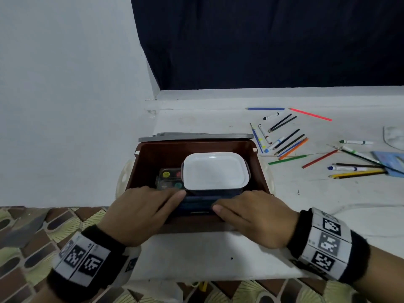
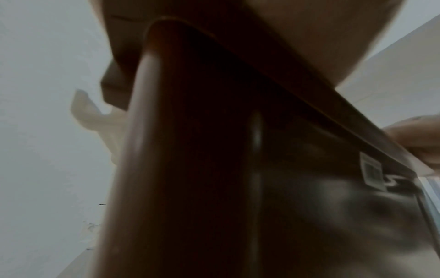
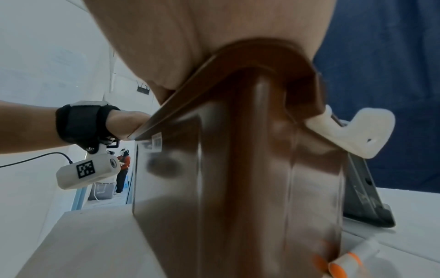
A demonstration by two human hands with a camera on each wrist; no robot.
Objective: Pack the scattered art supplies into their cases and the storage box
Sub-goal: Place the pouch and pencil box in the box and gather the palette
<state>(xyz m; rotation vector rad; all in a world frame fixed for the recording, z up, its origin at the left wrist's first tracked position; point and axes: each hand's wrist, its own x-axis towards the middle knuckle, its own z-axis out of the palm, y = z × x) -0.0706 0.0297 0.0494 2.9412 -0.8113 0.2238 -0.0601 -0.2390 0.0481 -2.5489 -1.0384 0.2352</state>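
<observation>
The brown storage box [image 1: 260,169] stands open on the white table, and its outer wall fills both wrist views [image 2: 190,150] [image 3: 238,150]. Inside lie a white-lidded case [image 1: 215,171] and a paint palette [image 1: 168,178]. A dark blue case [image 1: 197,204] sits upright against the box's near wall. My left hand [image 1: 142,211] and right hand [image 1: 251,211] reach over the near rim and hold the blue case's top edge from either side. The right thumb lies on the case's near face; the left thumb is hidden. Scattered pencils and markers [image 1: 293,147] lie to the right.
The grey lid [image 1: 196,136] leans behind the box. White latch handles [image 3: 352,129] stick out at its sides. A blue flat case [image 1: 391,160] lies at the far right among pencils. An orange-capped marker [image 3: 345,261] lies by the box's corner. The table's near edge [image 1: 196,278] is close below my wrists.
</observation>
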